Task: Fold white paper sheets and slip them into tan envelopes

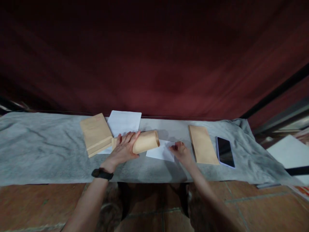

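My left hand (125, 147) is wrapped over a brown paper bag (147, 141) lying on its side, its mouth partly open toward the right. Fingers and thumb grip the bag's middle. At the right edge of a small white sheet of paper (160, 151), my right hand (180, 151) has its fingers pinched together on the corner. The sheet lies flat on the cloth, its left part under or behind the bag. Further left are more folded brown paper bags (95, 130), and a stack of white paper (125, 120) lies behind my left hand.
A grey cloth (48, 151) covers the long narrow table. To the right lie another stack of brown paper bags (204, 145) and a phone (225, 152) in a purple case. A dark red curtain (154, 71) hangs behind; floor tiles (272, 206) show below.
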Available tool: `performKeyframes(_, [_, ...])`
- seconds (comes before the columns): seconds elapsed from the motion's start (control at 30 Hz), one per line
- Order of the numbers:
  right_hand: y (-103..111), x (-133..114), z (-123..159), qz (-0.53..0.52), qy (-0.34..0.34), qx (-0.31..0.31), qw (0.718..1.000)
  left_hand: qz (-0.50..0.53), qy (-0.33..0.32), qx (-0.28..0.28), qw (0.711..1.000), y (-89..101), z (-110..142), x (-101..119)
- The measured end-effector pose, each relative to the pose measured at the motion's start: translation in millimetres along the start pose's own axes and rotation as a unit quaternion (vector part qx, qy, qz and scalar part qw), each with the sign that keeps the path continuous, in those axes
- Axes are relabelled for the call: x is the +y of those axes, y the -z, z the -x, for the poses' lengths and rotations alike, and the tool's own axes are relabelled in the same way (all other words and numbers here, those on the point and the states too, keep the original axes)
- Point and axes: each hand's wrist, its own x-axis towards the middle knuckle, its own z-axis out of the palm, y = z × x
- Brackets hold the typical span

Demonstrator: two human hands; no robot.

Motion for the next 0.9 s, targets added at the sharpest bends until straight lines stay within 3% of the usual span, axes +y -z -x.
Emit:
performKeyframes(0.27, [-6.2, -18.2, 4.2, 0.020, -0.039, -0.030, 0.999, 0.008, 0.011, -0.019, 1.000, -5.3, -0.6, -10.1])
performKeyframes(0.43, [-9.2, -12.6, -1.6, -0.111, -0.048, -0.015, 0.992, 0.018, 0.012, -0.013, 1.000, -4.0, -1.4, -9.5])
performKeyframes(0.53, [-0.9, 0.7, -13.5, -0.281, -0.046, 0.060, 0.957, 0.022, 0.011, -0.012, 1.000, -5.3, -1.5, -11.3])
performKeyframes(0.73, [27.3, 15.5, -37.7, -0.398, -0.048, 0.164, 0.901, 0.025, 0.010, -0.006, 1.000, -8.8, -1.2, -12.8])
performKeyframes(0.83, [27.4, 4.5, -33.0, -0.486, -0.031, 0.166, 0.857, 0.025, 0.011, -0.003, 1.000, -9.2, -1.6, -11.5])
performKeyframes(0.9, [24.6, -2.7, -27.5, -0.491, -0.011, 0.140, 0.860, 0.026, 0.004, -0.005, 1.000, -9.4, -1.9, -11.1])
